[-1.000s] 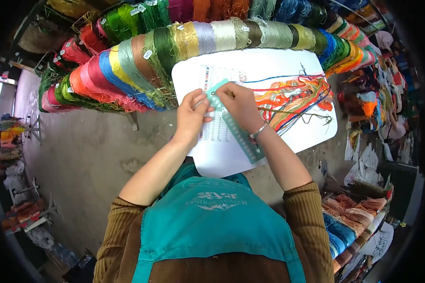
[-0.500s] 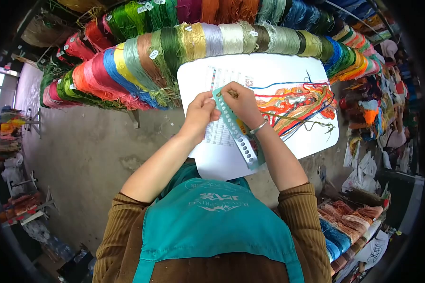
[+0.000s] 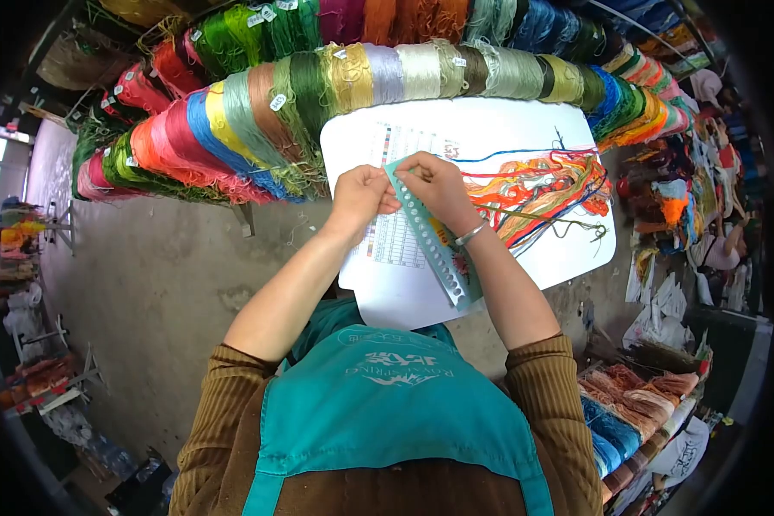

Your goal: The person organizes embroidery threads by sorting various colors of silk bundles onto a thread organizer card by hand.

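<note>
A long teal card (image 3: 430, 243) with a row of punched holes lies slanted over a printed chart (image 3: 396, 236) on the white board (image 3: 482, 125). My left hand (image 3: 360, 199) is closed at the card's upper left edge, fingers pinched together; what lies between them is too small to tell. My right hand (image 3: 436, 191), with a silver bracelet at the wrist, has its fingers closed on the card's top end. Loose orange, red, white, olive and blue threads (image 3: 542, 191) are spread over the board right of my right hand.
Thick hanks of coloured thread (image 3: 353, 77) hang on a rail across the far side of the board. More skeins (image 3: 636, 404) are stacked at the lower right. A person (image 3: 722, 245) is partly visible at the far right. Concrete floor (image 3: 172, 258) shows at left.
My left hand has shifted slightly left, and the fingers of my right hand have moved a little at the top of the card. The card has barely moved.
</note>
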Available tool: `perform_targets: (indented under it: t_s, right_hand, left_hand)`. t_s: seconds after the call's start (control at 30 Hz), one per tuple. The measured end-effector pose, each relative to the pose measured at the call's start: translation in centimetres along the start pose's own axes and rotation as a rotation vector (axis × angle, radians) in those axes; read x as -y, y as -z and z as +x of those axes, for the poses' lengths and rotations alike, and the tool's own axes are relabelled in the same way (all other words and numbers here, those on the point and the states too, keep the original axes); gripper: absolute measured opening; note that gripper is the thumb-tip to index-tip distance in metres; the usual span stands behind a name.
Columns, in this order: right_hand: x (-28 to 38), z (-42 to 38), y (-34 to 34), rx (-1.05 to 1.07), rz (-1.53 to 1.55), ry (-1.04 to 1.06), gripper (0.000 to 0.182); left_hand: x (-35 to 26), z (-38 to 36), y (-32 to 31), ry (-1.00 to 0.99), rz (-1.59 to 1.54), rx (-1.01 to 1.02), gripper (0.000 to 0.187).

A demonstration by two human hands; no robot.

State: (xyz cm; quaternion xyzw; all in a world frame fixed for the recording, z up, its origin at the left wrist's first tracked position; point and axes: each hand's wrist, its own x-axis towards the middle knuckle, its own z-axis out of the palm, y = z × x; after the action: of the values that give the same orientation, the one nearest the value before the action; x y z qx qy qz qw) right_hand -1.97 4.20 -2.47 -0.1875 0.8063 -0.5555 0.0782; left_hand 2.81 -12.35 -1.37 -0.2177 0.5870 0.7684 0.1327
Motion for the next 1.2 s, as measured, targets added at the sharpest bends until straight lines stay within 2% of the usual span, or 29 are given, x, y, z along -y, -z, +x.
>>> perform_targets:
  t_s: [0.13,0.23,0.33,0.4,0.47,0.53,0.6,0.63,0.7,0.73,0.8,0.83,0.9,0.93,1.0,1.03,1.07,1.1,1.13,1.2]
  right_hand:
    - [0.9,0.2,0.1,0.071,-0.19,-0.04,0.021]
    - [1.4,0.4,0.0,0.105,-0.286,-0.018,0.024]
    - [1.7,0.5,-0.1,0.113,-0.394,-0.001,0.029]
    - [1.6,0.6,-0.2,0.115,-0.344,-0.062,0.03]
    - [1.4,1.0,-0.3,0.116,-0.292,-0.119,0.032]
    - [1.1,1.3,-0.3,0.097,-0.101,-0.213,0.032]
    - [0.4,1.5,0.3,0.13,-0.014,-0.205,0.033]
    - [0.3,1.4,0.5,0.164,0.073,-0.198,0.033]
    - [0.8,1.1,1.1,0.166,0.114,-0.193,0.033]
    - [1.2,1.0,1.3,0.173,0.158,-0.187,0.033]
    - [1.1,0.9,1.1,0.176,0.182,-0.204,0.033]
    - [1.0,1.0,1.0,0.18,0.207,-0.219,0.033]
    - [1.3,1.3,1.0,0.21,0.184,-0.261,0.03]
    - [1.7,1.4,1.0,0.244,0.158,-0.303,0.027]
    - [1.7,1.4,1.1,0.246,0.117,-0.31,0.022]
    - [1.2,1.4,1.1,0.249,0.133,-0.303,0.018]
    - [0.8,1.4,1.1,0.252,0.149,-0.297,0.014]
    - [0.8,1.4,1.1,0.251,0.152,-0.3,0.014]
    - [0.8,1.4,1.1,0.243,0.142,-0.299,0.013]
    - [1.0,1.5,0.9,0.24,0.137,-0.3,0.013]
  left_hand:
    - [0.1,-1.0,1.1,-0.058,0.071,-0.052,0.012]
    - [0.3,-1.7,1.6,-0.061,-0.008,-0.053,0.01]
    - [0.3,-2.1,1.5,-0.101,-0.15,0.063,0.013]
    - [0.0,-2.4,1.4,-0.071,-0.111,0.269,0.015]
    - [-0.1,-2.3,1.4,-0.018,-0.159,0.273,0.015]
    - [-0.2,-1.9,1.1,0.035,-0.205,0.277,0.016]
    - [0.0,-0.9,0.4,-0.041,-0.04,0.158,0.018]
    - [0.1,-0.7,0.1,-0.042,-0.041,0.162,0.018]
    - [0.2,-0.2,-0.4,-0.233,0.309,0.173,0.021]
    - [0.2,0.1,-0.4,-0.233,0.309,0.176,0.021]
    - [-0.1,0.2,-0.1,-0.644,0.986,0.004,0.018]
    - [-0.3,0.0,0.0,-0.643,0.989,0.006,0.018]
    - [-1.0,-0.6,0.1,-0.119,0.152,0.156,0.015]
    - [-1.8,-1.3,0.9,0.016,-0.191,0.202,0.015]
    - [-1.6,-1.9,4.6,0.15,-0.584,0.241,0.024]
    - [-1.9,-2.8,7.0,0.141,-0.629,0.234,0.031]
    - [-2.2,-3.6,9.9,0.083,-0.605,0.331,0.034]
    - [-2.8,-5.1,12.4,0.078,-0.59,0.185,0.036]
    - [-3.0,-6.2,15.5,0.054,-0.565,0.175,0.037]
    - [-2.4,-8.2,22.0,0.021,-0.645,0.019,0.036]
